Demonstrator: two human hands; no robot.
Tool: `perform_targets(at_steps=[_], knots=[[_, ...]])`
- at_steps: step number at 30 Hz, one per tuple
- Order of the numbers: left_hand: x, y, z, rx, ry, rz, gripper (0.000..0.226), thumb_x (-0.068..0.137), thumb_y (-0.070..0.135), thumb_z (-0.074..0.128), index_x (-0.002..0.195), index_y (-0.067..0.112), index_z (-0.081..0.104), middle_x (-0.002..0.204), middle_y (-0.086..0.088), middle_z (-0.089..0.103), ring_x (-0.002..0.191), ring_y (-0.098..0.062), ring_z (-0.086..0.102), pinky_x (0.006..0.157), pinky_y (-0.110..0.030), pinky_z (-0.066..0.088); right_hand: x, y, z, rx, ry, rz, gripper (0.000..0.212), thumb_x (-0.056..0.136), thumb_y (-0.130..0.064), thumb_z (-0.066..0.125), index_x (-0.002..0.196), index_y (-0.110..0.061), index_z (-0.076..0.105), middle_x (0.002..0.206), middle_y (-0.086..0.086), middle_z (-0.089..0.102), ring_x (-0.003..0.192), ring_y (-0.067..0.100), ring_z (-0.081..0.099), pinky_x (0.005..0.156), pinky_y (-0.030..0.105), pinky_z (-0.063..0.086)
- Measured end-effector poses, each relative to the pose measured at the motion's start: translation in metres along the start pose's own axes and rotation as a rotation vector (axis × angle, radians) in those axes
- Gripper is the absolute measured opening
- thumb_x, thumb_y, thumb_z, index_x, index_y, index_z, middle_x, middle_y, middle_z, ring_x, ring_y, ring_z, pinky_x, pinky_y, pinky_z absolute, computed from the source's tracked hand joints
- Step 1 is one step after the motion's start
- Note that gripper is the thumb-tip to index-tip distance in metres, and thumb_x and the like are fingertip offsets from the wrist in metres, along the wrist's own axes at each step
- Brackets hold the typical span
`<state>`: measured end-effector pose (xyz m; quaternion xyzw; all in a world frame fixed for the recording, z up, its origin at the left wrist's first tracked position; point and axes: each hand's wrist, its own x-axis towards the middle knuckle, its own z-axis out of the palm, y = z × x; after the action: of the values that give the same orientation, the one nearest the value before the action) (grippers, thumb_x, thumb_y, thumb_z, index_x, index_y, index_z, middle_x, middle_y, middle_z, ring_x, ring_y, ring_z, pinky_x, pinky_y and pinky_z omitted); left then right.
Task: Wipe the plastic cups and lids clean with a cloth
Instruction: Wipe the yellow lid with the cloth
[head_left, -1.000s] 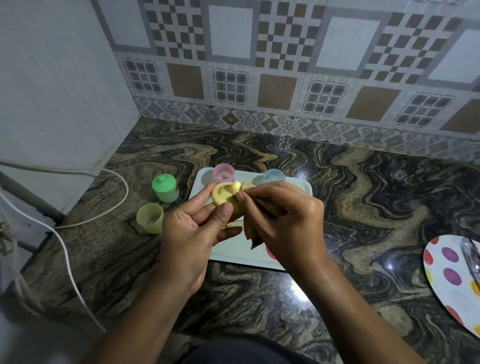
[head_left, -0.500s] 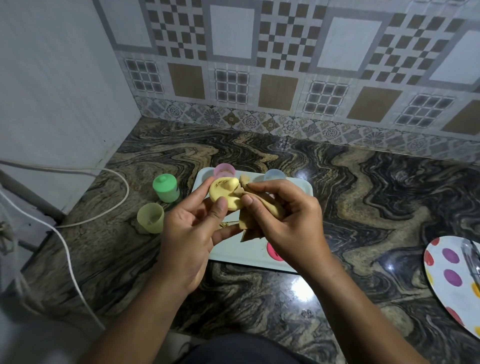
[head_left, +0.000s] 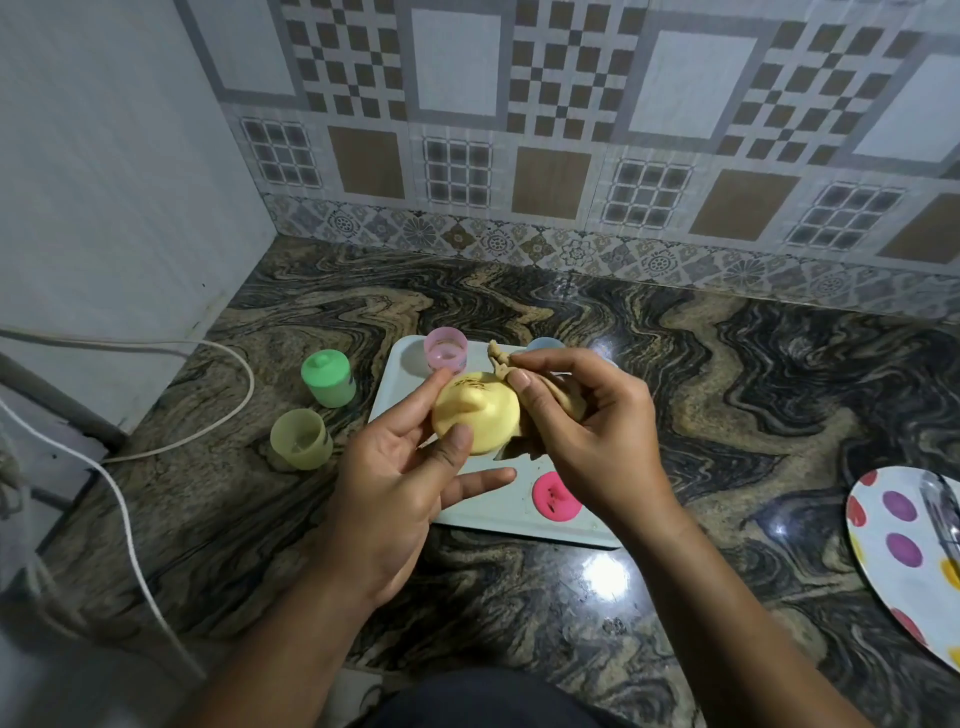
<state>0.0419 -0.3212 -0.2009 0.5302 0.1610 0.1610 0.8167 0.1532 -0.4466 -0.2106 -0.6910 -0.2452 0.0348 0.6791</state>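
A: Step in hand? Left hand (head_left: 395, 483) clamped on yellow lid (head_left: 475, 415), above tray (head_left: 498, 512); right hand (head_left: 587, 421) pinching cloth (head_left: 563, 397).

B: Next, probably: rubbing off the lid's dark marks.

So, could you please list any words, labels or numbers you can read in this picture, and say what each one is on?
None can be read as text.
Yellow lid in the left hand: dark marks on top, too blurred to read.
Pink lid on the tray: raised marks, not legible.
Pink cup: faint band of print, too small to read.
Cloth in the right hand: no writing visible.
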Motion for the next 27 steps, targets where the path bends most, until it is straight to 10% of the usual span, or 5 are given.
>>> perform_targets(at_steps=[8, 16, 24, 27], knots=[[0.004, 0.002, -0.002, 0.012, 0.173, 0.055, 0.042, 0.082, 0.022, 0.065, 0.124, 0.018, 0.066, 0.11, -0.005, 0.076, 0.096, -0.019, 0.073, 0.057, -0.025, 0.057, -0.014, -0.003, -0.004, -0.037, -0.021, -0.02, 0.014, 0.094, -0.023, 0.077, 0.107, -0.02, 0.075, 0.091, -0.002, 0.077, 0.08, 0.018, 0.075, 0.066, 0.043, 0.063], [0.002, 0.001, -0.001, 0.074, 0.161, 0.1, 0.057, 0.082, 0.016, 0.064, 0.138, 0.016, 0.055, 0.118, 0.002, 0.074, 0.114, -0.014, 0.067, 0.097, -0.039, 0.053, -0.014, -0.004, -0.005, -0.197, -0.025, -0.233, 0.012, 0.092, -0.017, 0.076, 0.104, -0.015, 0.077, 0.098, -0.005, 0.071, 0.094, 0.018, 0.072, 0.08, 0.046, 0.058], [-0.004, 0.002, -0.012, 0.127, -0.021, -0.005, 0.053, 0.084, 0.015, 0.06, 0.137, 0.018, 0.057, 0.118, -0.002, 0.073, 0.102, -0.015, 0.066, 0.072, -0.028, 0.056, -0.005, -0.004, -0.007, -0.328, -0.05, -0.318, 0.013, 0.089, -0.014, 0.076, 0.101, -0.012, 0.081, 0.094, 0.003, 0.067, 0.088, 0.01, 0.068, 0.077, 0.023, 0.055], [-0.002, 0.002, -0.006, 0.082, 0.033, 0.001, 0.048, 0.087, 0.017, 0.058, 0.135, 0.022, 0.059, 0.117, 0.001, 0.073, 0.103, -0.016, 0.066, 0.069, -0.03, 0.056, 0.002, 0.0, -0.006, -0.259, -0.068, -0.209, 0.012, 0.092, -0.021, 0.075, 0.102, -0.017, 0.08, 0.096, -0.003, 0.07, 0.09, 0.018, 0.071, 0.078, 0.039, 0.059]])
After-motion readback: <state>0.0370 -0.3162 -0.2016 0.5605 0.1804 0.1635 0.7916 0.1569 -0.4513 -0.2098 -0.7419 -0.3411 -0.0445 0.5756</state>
